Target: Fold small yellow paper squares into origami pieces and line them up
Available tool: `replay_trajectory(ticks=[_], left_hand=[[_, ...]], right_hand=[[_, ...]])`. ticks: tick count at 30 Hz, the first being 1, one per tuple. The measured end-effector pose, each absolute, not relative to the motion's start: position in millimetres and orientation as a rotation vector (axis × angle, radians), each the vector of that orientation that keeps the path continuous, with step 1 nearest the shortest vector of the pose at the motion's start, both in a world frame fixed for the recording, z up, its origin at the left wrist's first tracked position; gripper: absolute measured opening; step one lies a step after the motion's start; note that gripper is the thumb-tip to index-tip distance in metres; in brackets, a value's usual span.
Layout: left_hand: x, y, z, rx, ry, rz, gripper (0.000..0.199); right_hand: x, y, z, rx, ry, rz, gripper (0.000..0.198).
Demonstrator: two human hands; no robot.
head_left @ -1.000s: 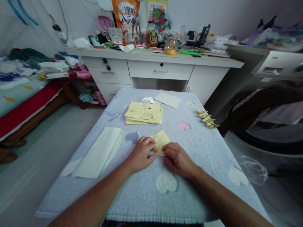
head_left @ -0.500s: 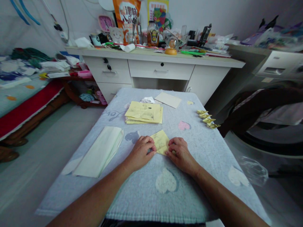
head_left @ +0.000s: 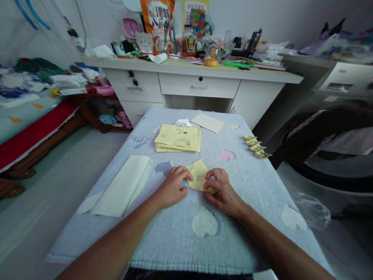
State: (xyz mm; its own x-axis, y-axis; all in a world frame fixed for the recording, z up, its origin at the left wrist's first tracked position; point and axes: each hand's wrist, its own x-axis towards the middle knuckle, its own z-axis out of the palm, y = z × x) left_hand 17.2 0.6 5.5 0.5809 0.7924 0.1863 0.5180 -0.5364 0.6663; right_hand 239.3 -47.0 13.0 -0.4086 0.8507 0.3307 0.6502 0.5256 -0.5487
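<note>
A small folded sheet of yellow paper (head_left: 198,174) with faint printing lies on the cloth between my hands. My left hand (head_left: 175,186) rests at its left edge, fingertips on the paper and the thumb held apart below. At the right corner, my right hand (head_left: 223,190) has its fingers bent over the paper, with the thumb near the lower edge. Behind them sits a stack of yellow paper sheets (head_left: 177,138). Several folded gold paper pieces (head_left: 255,147) stand in a row along the table's right edge.
A folded pale paper bundle (head_left: 124,186) lies on the left of the cloth-covered table (head_left: 175,241). A cream card (head_left: 207,122) and crumpled white tissue (head_left: 183,123) are at the back. Beyond stands a cluttered desk (head_left: 201,72); a washing machine (head_left: 342,81) is on the right.
My left thumb has come away from the paper and spread apart from the fingers. My right fingers have shifted slightly left over the right part of the paper.
</note>
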Motion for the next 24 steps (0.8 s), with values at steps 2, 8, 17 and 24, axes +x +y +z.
replay_trajectory(ticks=[2, 8, 17, 24], left_hand=[[17, 1, 5, 2.256, 1.043, 0.684, 0.032], [20, -2, 10, 2.363, 1.029, 0.88, 0.008], [21, -5, 18, 1.684, 0.962, 1.052, 0.016], [30, -3, 12, 1.172, 0.83, 0.981, 0.021]], right_hand=[[238, -47, 13, -1.182, -2.159, 0.435, 0.012], [240, -48, 16, -1.047, -2.044, 0.471, 0.012], [245, -39, 8, -1.138, -1.531, 0.843, 0.04], [238, -36, 8, -0.967, -1.206, 1.466, 0.037]])
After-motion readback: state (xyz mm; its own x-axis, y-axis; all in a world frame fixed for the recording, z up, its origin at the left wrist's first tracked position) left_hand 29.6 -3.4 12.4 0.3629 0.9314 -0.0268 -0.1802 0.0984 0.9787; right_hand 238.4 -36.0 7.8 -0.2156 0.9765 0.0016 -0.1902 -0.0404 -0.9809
